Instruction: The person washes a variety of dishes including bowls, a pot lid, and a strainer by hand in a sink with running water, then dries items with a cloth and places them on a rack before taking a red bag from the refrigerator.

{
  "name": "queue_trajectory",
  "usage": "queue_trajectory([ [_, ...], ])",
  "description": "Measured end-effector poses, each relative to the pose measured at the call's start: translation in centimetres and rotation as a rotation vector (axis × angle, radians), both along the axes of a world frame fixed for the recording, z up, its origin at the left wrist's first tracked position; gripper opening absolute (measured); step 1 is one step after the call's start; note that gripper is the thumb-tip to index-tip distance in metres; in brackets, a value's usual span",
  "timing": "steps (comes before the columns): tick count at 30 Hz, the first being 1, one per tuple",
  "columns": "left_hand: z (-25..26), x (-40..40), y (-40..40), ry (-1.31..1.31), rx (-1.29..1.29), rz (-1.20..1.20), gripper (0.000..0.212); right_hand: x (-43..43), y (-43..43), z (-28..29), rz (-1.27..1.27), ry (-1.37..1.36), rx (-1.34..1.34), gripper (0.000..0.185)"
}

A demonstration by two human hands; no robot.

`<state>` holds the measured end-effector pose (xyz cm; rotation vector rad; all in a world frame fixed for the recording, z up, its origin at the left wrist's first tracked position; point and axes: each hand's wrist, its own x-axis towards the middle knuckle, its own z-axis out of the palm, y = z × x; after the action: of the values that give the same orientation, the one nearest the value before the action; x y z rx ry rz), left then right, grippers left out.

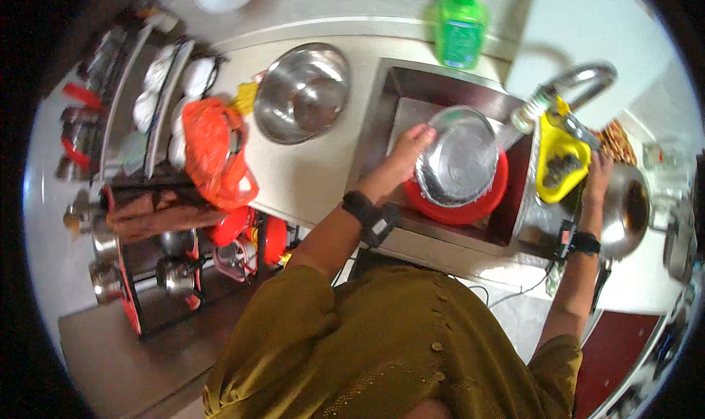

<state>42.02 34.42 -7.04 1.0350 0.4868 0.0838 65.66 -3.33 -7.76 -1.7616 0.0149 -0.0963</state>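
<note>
My left hand (410,150) grips the rim of a round metal bowl (461,157), tilted over a red plastic basin (490,201) in the steel sink (372,138). A faucet (578,83) reaches over the sink's right side. At the right, my right hand (599,176) is beside a yellow strainer basket (542,171) with dark scraps inside; part of the hand is hidden, and whether it grips anything does not show. A steel wok or bowl (622,220) lies just right of that wrist.
A large steel bowl (303,94) rests on the left counter, near an orange plastic bag (209,143). Behind the sink stands a green soap bottle (461,30). A dish rack (126,116) and a shelf with pots (176,273) are at the far left.
</note>
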Motion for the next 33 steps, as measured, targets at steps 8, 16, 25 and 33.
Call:
queue_trajectory([
  [8, 6.3, -5.0, 1.9, 0.027, -0.073, -0.045, 0.028, 9.0, -3.6, -3.8, 0.292, 0.305, 0.395, 0.042],
  [16, 4.1, -8.5, 2.1, -0.008, -0.2, -0.037, 0.035, 3.6, 1.9, 0.8, 0.435, -0.191, -0.222, 0.046],
  [25, 12.3, -18.2, 2.3, 0.007, 0.956, -0.212, 0.027, -7.2, 6.1, 0.5, 0.39, 0.236, 0.001, 0.041],
  [33, 8.4, -28.6, 3.5, 0.011, 1.617, -0.058, 0.026, -17.4, 13.2, -2.2, 0.819, 0.437, -0.007, 0.019],
])
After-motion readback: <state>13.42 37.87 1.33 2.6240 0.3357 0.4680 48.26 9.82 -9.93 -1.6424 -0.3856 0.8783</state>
